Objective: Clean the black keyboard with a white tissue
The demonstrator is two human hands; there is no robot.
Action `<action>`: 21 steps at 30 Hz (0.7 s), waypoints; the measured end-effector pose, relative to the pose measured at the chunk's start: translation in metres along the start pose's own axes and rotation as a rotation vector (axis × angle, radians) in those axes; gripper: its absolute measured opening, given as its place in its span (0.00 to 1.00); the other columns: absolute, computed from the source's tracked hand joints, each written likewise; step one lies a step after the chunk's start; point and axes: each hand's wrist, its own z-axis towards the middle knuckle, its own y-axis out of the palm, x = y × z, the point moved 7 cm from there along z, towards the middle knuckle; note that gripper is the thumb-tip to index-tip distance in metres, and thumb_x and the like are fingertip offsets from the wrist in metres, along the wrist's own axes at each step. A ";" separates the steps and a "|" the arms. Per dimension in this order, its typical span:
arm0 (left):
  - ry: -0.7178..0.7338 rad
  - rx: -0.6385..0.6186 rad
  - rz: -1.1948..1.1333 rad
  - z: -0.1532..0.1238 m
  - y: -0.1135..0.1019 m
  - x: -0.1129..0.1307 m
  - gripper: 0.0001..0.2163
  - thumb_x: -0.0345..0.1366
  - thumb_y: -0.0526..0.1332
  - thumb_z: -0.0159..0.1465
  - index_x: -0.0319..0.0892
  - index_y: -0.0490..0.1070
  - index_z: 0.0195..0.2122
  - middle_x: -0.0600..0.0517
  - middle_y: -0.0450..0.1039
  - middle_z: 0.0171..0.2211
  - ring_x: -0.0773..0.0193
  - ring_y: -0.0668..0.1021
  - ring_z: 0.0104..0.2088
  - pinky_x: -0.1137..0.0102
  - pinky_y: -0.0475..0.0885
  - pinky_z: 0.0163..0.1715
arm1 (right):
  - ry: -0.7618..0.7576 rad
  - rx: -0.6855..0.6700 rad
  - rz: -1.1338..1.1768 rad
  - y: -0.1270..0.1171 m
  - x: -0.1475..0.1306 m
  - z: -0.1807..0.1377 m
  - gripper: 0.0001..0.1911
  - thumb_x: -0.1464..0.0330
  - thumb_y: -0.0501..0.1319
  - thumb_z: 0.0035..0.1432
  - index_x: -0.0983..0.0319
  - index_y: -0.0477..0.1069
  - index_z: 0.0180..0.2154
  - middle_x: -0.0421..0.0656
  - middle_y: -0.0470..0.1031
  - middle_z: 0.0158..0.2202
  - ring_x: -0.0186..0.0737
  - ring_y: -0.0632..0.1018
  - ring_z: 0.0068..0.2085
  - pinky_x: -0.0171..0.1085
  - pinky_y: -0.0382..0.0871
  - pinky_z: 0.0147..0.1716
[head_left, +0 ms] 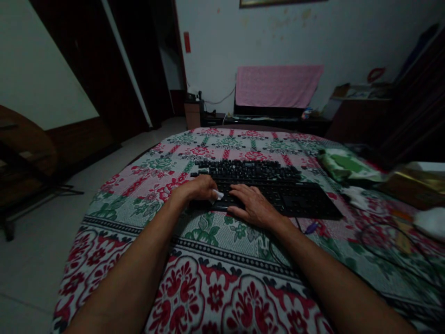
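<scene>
A black keyboard base (309, 200) with its keycaps off lies on the patterned tablecloth. Over its left part, my left hand (201, 188) is closed around a small white tissue (219, 195), which sticks out by the fingertips and is against the base. My right hand (253, 204) rests on the middle of the base, fingers stretched out and thumb by the front edge, holding nothing that I can see. Just behind the base, loose black keycaps (246, 170) are spread in a long band.
To the right are a green-and-white wipes pack (344, 165), a crumpled white tissue (358, 197), a box (415, 183) and a black cable (378, 227). A purple plug (312, 227) lies in front of the keyboard base. The flowered tablecloth (208, 264) covers the table.
</scene>
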 end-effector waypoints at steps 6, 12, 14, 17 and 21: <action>-0.053 0.001 0.089 -0.004 -0.006 -0.001 0.09 0.36 0.58 0.53 0.39 0.76 0.29 0.53 0.72 0.23 0.69 0.70 0.24 0.75 0.60 0.22 | -0.001 0.011 -0.010 0.001 0.000 0.000 0.26 0.53 0.53 0.58 0.61 0.64 0.54 0.50 0.60 0.59 0.47 0.60 0.59 0.48 0.53 0.55; -0.007 0.022 -0.002 -0.001 0.000 0.004 0.10 0.37 0.59 0.54 0.41 0.76 0.34 0.55 0.74 0.26 0.69 0.72 0.26 0.76 0.61 0.24 | -0.004 0.018 -0.013 0.001 0.000 0.000 0.26 0.53 0.53 0.58 0.61 0.64 0.53 0.49 0.61 0.59 0.46 0.61 0.58 0.47 0.54 0.54; 0.015 0.038 0.031 0.000 0.002 0.006 0.09 0.36 0.58 0.55 0.41 0.76 0.33 0.55 0.74 0.25 0.69 0.72 0.27 0.76 0.61 0.24 | -0.004 0.016 -0.014 -0.001 -0.001 -0.001 0.26 0.53 0.53 0.58 0.61 0.64 0.53 0.49 0.61 0.59 0.47 0.61 0.58 0.48 0.54 0.54; 0.030 0.072 0.075 -0.002 0.002 0.009 0.09 0.35 0.58 0.55 0.42 0.76 0.34 0.54 0.74 0.26 0.68 0.73 0.27 0.76 0.61 0.25 | -0.009 0.010 -0.022 -0.002 -0.003 -0.001 0.26 0.53 0.53 0.58 0.61 0.64 0.53 0.50 0.61 0.59 0.47 0.61 0.58 0.48 0.55 0.54; 0.064 0.124 0.154 -0.009 0.001 0.014 0.11 0.35 0.56 0.57 0.42 0.76 0.36 0.52 0.76 0.29 0.66 0.74 0.30 0.75 0.62 0.27 | -0.010 0.002 -0.028 -0.002 -0.004 0.000 0.26 0.53 0.52 0.59 0.62 0.64 0.53 0.50 0.62 0.58 0.47 0.61 0.58 0.48 0.54 0.54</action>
